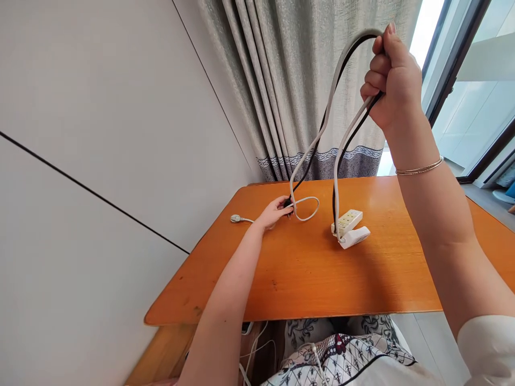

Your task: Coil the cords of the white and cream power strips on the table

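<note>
Both cords raised in one loop, plug end in the other hand.
The right hand (396,75), held high, has its fingers wrapped tight around a white cord (330,102) and a black cord (365,116). The left hand (277,212), low over the table (314,279), has its fingers curled in on a black plug (288,203). From the right fist the cords drop to a cream power strip (350,220) and a white power strip (354,237), close together on the tabletop. A white plug (236,219) lies loose beyond the left wrist. The step in hand looks like gathering the cords; the next move seems to call for a firm right grip and keeping both cords paired.
</note>
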{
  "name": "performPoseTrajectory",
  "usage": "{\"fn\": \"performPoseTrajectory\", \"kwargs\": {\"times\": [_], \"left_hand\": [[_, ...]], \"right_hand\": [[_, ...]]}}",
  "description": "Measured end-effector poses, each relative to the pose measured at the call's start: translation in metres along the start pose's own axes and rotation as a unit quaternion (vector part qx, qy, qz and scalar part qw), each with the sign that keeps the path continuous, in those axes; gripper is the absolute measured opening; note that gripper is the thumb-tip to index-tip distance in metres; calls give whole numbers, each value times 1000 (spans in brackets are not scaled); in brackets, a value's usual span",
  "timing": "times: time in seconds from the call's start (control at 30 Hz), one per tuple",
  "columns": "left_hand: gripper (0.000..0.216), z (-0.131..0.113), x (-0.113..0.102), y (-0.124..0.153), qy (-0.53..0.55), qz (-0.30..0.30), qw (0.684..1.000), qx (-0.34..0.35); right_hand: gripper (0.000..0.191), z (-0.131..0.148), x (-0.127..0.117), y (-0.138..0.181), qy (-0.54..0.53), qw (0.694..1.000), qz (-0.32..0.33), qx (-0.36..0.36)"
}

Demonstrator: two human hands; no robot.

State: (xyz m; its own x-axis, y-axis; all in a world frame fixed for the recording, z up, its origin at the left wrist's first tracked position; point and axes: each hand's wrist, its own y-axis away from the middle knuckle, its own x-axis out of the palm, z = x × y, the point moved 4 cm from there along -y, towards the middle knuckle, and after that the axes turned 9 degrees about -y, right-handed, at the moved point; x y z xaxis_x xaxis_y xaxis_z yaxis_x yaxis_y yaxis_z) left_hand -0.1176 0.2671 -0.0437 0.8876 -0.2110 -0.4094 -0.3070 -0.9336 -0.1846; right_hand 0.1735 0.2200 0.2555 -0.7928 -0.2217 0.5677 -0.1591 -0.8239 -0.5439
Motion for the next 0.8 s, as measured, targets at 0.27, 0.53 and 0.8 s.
{"fn": "performPoseTrajectory", "kwargs": {"times": [0.27,0.53,0.8], "left_hand": [[35,7,14,-6,-107,-28,994,-4],[51,32,13,2,-219,-82,971,-44],[53,58,-27,21,-313,-117,935,-121]], "right_hand": [[48,-1,9,9,-9,999,33,15],[46,3,1,1,-8,1000,-25,-10],[42,15,-17,-11,-86,986,-131,-58]]}}
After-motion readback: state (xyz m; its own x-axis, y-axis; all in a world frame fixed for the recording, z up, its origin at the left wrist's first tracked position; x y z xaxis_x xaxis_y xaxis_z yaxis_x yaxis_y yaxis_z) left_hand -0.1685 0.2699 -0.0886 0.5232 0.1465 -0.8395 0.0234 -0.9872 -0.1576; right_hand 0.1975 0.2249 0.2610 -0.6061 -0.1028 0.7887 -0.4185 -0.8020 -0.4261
